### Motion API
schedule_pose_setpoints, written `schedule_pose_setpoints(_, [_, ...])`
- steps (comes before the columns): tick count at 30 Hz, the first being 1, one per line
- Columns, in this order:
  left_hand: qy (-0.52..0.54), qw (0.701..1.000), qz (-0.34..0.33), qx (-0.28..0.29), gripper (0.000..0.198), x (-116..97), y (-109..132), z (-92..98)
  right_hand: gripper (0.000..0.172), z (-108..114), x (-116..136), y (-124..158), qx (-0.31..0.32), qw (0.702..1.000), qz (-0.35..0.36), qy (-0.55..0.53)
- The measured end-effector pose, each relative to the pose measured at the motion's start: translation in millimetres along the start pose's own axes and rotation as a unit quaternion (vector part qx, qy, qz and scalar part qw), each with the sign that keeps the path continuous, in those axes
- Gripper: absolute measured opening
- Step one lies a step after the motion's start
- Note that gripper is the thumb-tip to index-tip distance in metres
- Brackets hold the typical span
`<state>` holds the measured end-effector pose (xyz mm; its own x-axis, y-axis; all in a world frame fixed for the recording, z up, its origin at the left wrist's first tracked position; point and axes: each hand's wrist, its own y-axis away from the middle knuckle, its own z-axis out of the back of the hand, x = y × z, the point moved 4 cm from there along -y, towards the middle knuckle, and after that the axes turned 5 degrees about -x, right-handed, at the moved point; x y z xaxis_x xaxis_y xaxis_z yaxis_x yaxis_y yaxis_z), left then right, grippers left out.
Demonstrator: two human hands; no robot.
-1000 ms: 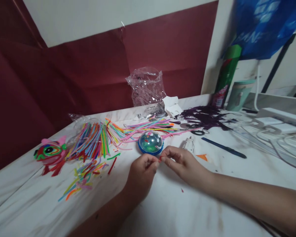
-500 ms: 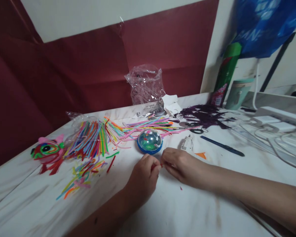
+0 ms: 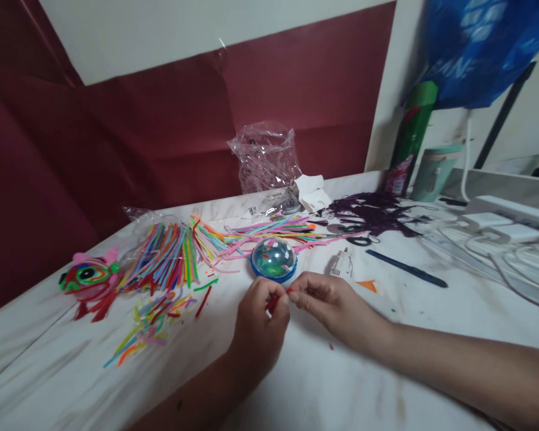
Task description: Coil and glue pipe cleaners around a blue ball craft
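Observation:
Close together at the table's middle, my left hand (image 3: pixel 261 320) and my right hand (image 3: pixel 336 302) both pinch a short red pipe cleaner (image 3: pixel 272 303). Most of it is hidden by the fingers of my left hand, while a red end shows at my right fingertips. Just beyond the hands sits a clear dome (image 3: pixel 275 257) with a blue fuzzy rim and green inside. A white glue gun (image 3: pixel 342 263) with an orange part lies beyond my right hand. Loose red and green pipe cleaner pieces lie left of my left hand.
Bundled pipe cleaners (image 3: pixel 168 254), cut scraps (image 3: pixel 150 329) and a red fuzzy fish-like figure (image 3: pixel 90 278) are at left. At right are a dark blue stick (image 3: pixel 406 267), scissors (image 3: pixel 359 241), purple strands (image 3: pixel 372 212), a green cup (image 3: pixel 436 173) and a power strip with cables (image 3: pixel 505 215).
My right hand has turned so its thumb and fingertips show more, and more red pipe cleaner is visible in the pinch. The camera view has shifted slightly; the table objects stay put.

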<state>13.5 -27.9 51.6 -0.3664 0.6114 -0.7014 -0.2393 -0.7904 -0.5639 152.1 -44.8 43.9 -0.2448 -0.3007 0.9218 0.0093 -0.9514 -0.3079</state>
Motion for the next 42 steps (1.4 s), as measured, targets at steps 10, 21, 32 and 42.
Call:
schedule_pose_setpoints(10, [-0.041,0.997,-0.058,0.043,0.015,3,-6,3.4,0.018,10,12,-4,0.048,0.977,0.141,0.150])
schedule_pose_setpoints(21, [-0.099,0.984,-0.108,0.101,0.015,3,0,-5.3,0.020,7,12,1,0.124,0.927,0.222,0.277])
schedule_pose_setpoints(32, [0.086,0.995,0.048,-0.029,0.016,-3,0,4.3,0.017,-2,6,6,-0.010,0.999,0.000,-0.036])
schedule_pose_setpoints(42, [0.114,0.986,0.111,0.044,0.014,7,2,-6.4,0.018,6,9,3,-0.032,0.996,0.053,0.060])
